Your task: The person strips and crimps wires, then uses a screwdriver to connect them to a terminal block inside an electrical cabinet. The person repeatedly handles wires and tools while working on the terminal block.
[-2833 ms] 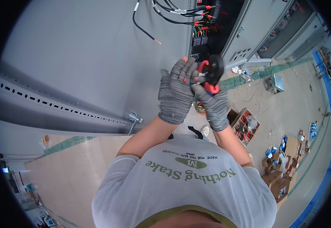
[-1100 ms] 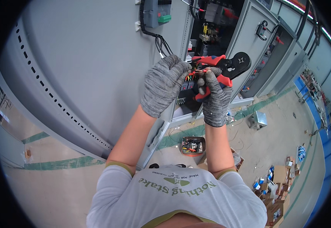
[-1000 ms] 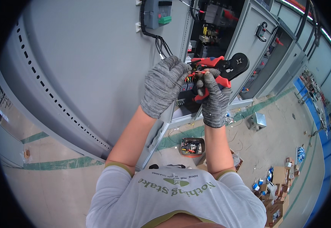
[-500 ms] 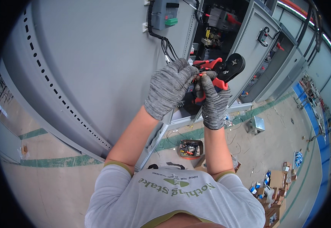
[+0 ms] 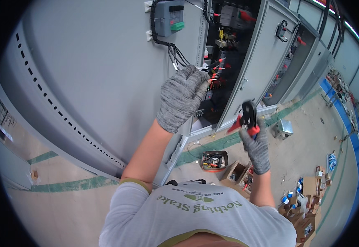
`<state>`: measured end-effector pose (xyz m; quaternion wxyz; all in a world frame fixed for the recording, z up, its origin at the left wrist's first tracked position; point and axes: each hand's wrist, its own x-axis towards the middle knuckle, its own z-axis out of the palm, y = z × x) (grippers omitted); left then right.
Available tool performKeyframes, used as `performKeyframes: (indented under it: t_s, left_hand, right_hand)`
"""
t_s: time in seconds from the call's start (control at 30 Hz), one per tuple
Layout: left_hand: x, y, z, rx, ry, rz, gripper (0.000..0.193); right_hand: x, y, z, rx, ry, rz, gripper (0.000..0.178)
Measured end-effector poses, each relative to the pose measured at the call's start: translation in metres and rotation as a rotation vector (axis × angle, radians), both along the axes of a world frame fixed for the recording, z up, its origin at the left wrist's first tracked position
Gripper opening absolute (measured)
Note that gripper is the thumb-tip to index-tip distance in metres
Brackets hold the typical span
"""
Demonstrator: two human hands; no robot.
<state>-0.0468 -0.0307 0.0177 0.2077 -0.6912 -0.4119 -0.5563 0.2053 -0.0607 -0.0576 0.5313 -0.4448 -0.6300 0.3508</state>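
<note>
My left hand (image 5: 180, 99), in a grey knit glove, is closed around a bundle of black wires (image 5: 175, 52) in front of the cabinet door. Several wire ends with red ferrules (image 5: 215, 74) fan out to the right past its fingertips. Lower and to the right, my gloved right hand (image 5: 257, 149) grips a crimping tool (image 5: 249, 114) with a black round head and red-and-dark handles. The tool is apart from the wires. The wires run up to a grey device (image 5: 168, 18) with a green terminal block, mounted on the door.
An open cabinet (image 5: 225, 45) with wiring inside stands behind the wires. Another grey door (image 5: 249, 61) is to its right. On the floor are a bin of tools (image 5: 214, 160), cardboard boxes (image 5: 234, 172), a metal box (image 5: 284, 128) and a heap of cartons (image 5: 311, 187).
My right hand has moved down and right with the crimping tool, away from the wires. My left hand stays on the wires, and their red-tipped ends now show.
</note>
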Motion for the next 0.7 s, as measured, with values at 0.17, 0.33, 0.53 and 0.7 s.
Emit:
performKeyframes:
  t_s: [0.17, 0.33, 0.53, 0.7]
  left_hand:
    - [0.007, 0.004, 0.003, -0.017, 0.003, -0.054, 0.009]
    - [0.005, 0.003, -0.001, -0.072, -0.038, -0.041, 0.005]
    - [0.005, 0.005, 0.0, -0.057, -0.025, -0.048, 0.005]
    - [0.003, 0.007, -0.005, -0.086, -0.04, -0.056, 0.006]
  right_hand:
    - [0.064, -0.028, -0.09, -0.792, -0.074, 0.603, 0.022]
    - [0.055, -0.032, -0.172, -1.037, 0.327, 0.892, 0.042]
    - [0.023, -0.022, -0.153, -0.726, 0.104, 1.098, 0.073]
    - [-0.028, 0.016, -0.011, -0.177, 0.105, 0.738, 0.051]
